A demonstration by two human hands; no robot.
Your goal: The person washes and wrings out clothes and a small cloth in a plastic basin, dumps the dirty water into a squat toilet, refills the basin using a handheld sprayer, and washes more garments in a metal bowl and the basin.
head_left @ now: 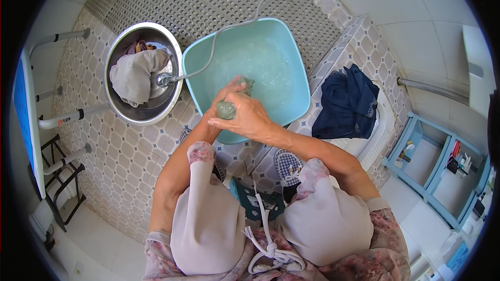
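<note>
My left hand (224, 94) and my right hand (247, 116) are pressed together over the near-left side of a light blue plastic basin (303, 86). Both are closed around a small bunched grey-green cloth (226, 110). One end of it sticks out near the left wrist, another beyond my fingers; the middle is hidden, so its exact kind cannot be made out. Cloudy water (265, 67) with some bubbles lies in the basin. A grey hose (214, 41) crosses the basin's left part, and its metal shower head (165, 79) rests in the steel bowl beside it.
Left of the basin stands the steel bowl (178, 54) with a light grey garment (136, 75) and darker cloth. Dark blue clothing (346, 103) lies over a white squat toilet (386, 119) at right. A blue shelf (428, 177) and a metal-legged seat (28, 119) flank me.
</note>
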